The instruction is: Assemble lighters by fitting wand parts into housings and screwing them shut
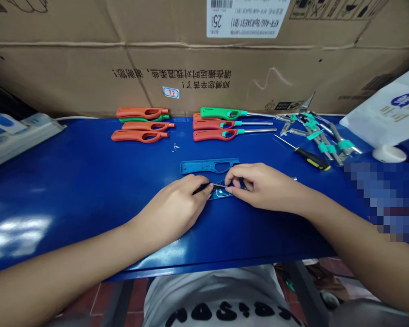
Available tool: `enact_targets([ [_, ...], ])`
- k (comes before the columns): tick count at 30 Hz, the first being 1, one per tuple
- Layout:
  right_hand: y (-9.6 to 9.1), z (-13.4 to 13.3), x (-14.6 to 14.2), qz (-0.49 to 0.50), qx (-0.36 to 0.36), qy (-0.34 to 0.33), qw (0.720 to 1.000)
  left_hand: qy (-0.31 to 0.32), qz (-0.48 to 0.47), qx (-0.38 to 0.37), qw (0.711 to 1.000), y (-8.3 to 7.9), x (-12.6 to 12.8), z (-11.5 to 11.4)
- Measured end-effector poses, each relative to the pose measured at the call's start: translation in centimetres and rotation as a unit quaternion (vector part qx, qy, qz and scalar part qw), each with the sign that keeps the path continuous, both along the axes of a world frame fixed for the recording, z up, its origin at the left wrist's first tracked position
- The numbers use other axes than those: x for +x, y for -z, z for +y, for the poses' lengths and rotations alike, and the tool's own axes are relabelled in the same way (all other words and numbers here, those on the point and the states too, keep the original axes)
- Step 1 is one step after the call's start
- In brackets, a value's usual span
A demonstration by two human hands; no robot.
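Note:
My left hand (186,197) is closed, its thumb and fingertips pinching one end of a small thin black part (219,186). At the other end of that part, my right hand (262,187) is closed too, with thumb and forefinger close together on it. Beneath the fingertips lies a blue lighter casing half (221,194), mostly covered by my hands; a pale loop shows inside it. Just behind my hands lies another blue casing half (204,166), inner side up. It has a trigger opening at its right end. What the black part is exactly, I cannot make out.
Orange lighter casings (141,135) are at back left. Red lighters (214,134) and a green lighter (221,112) lie mid-back, tiny screws (175,147) nearby. Right are a screwdriver (311,159), metal lighter tubes (327,141) and a white bag (388,106). A cardboard wall (88,81) stands behind.

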State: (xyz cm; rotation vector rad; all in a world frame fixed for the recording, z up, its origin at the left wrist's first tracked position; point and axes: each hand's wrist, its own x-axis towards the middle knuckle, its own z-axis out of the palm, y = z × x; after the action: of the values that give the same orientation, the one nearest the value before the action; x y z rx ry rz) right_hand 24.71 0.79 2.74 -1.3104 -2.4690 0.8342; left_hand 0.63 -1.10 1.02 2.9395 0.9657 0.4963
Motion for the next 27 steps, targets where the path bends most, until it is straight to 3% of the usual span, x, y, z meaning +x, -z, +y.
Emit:
enact_targets([
  [9,0.0,0.1,0.1,0.017,0.004,-0.014,1.000,0.002,0.080,0.092,0.993,-0.3,0.1,-0.8],
  [18,-1.1,0.3,1.5,0.021,-0.081,-0.073,0.994,0.005,0.042,0.003,0.999,0.1,-0.6,-0.2],
  [23,-1.4,0.2,1.7,0.008,-0.087,-0.103,0.991,0.019,-0.006,-0.081,0.996,0.2,-0.5,-0.1],
  [27,-1.2,0.2,1.3,-0.007,-0.061,-0.073,0.995,0.030,-0.040,-0.101,0.994,0.5,-0.5,0.1],
])
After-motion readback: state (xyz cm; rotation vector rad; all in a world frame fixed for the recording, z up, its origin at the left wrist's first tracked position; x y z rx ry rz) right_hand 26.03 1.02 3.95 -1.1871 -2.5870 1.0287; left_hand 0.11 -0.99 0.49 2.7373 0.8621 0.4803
